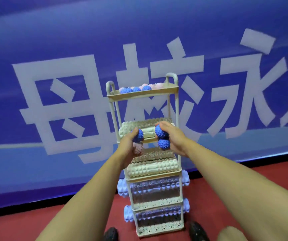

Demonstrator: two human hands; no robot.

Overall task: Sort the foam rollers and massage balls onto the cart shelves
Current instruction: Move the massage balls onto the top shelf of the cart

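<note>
Head view. Cart (177,129): cream, tall, several shelves, standing on a red floor (35,221) against a blue banner (70,40) that is carrying large white characters.

Top shelf (139,95): holding blue balls (136,89) and pink balls (154,86), lying side by side along the tray.

Second shelf: carrying cream rollers (150,132) with ridged surfaces, lying lengthwise; a brownish roller is showing behind them.

Third shelf: carrying a brownish roller (157,153) at the back and a cream roller (152,167) in front.

Lower two shelves: holding pale blue rollers (122,186) whose ends are sticking out past the cart's sides; their middles are blurring behind mesh panels.

Left hand (128,146): fingers curling round two spiky balls, one blue ball (138,135) above and one pink ball (137,147) below, held in front of the second shelf.

Right hand (172,136): fingers and thumb wrapping round two blue balls (162,136), one stacked over the other, held just before the second shelf's right end.

Both forearms are reaching forward toward the cart. Dark shoes (111,233) are showing at the bottom edge, either side of the cart's base.
</note>
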